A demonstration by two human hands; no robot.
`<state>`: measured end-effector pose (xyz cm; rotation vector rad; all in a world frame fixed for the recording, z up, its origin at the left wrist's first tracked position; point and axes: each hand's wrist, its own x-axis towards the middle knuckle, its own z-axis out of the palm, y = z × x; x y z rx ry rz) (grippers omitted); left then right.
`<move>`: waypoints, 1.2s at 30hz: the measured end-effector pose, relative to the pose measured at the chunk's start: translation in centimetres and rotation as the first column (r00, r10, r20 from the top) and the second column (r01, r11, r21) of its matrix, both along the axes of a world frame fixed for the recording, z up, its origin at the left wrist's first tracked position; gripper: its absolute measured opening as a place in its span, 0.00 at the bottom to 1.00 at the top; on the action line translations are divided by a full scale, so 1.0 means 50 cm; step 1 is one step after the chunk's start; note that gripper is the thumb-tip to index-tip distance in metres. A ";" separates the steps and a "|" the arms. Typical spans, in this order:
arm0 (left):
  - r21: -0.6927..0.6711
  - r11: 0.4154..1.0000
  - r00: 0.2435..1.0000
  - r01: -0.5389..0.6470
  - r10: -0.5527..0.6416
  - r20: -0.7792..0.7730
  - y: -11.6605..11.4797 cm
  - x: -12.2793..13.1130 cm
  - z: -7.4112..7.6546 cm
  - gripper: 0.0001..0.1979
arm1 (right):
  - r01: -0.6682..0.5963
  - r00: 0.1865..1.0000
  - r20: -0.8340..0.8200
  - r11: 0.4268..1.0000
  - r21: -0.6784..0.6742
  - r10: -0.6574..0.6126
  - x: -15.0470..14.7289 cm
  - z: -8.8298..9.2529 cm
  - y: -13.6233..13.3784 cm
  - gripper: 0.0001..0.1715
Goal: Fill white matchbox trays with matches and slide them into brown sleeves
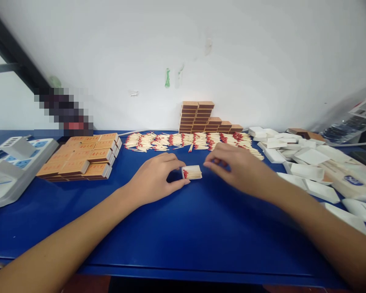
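A small white matchbox tray (196,167) rests on the blue tabletop, with matches (193,175) lying side by side in it, their red heads to the left. My left hand (155,177) grips the tray's left end between thumb and fingers. Just right of the tray hovers my right hand (237,165), fingers curled and fingertips brought together. Whether anything small is pinched there cannot be made out. Beyond both hands, loose red-tipped matches (200,141) lie in a row of small heaps.
Orange matchboxes (75,156) are stacked at left, beside a white power strip (33,162). More matchboxes (196,116) stand stepped against the wall. White empty trays (305,171) and a plastic-wrapped pack (350,179) lie at right. The table's front edge (201,273) is near me.
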<state>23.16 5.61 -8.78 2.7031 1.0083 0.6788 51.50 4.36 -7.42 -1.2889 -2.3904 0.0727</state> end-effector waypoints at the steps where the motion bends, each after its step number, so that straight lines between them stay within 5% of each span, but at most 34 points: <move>1: -0.004 1.000 1.000 -0.011 0.011 0.001 0.002 -0.003 0.000 0.15 | 0.073 0.996 0.045 0.997 -0.023 -0.071 0.024 0.011 0.010 0.11; 6: -0.027 0.999 1.000 -0.027 0.027 0.006 0.011 -0.012 0.001 0.14 | 0.379 0.898 0.327 0.895 -0.236 -0.294 0.134 0.050 0.056 0.08; 16: -0.029 0.999 1.000 -0.018 0.019 0.010 0.007 -0.013 0.001 0.15 | 0.381 0.902 0.333 0.870 -0.311 -0.276 0.152 0.043 0.068 0.09; 30: -0.021 0.999 1.000 -0.025 0.025 -0.014 0.004 -0.014 0.004 0.15 | 0.264 0.952 0.244 0.900 -0.347 -0.185 0.139 0.038 0.054 0.13; 36: 0.003 1.000 1.000 0.010 -0.010 0.001 0.001 -0.005 -0.001 0.16 | -0.029 0.998 -0.060 0.996 -0.081 0.024 0.024 0.012 0.007 0.11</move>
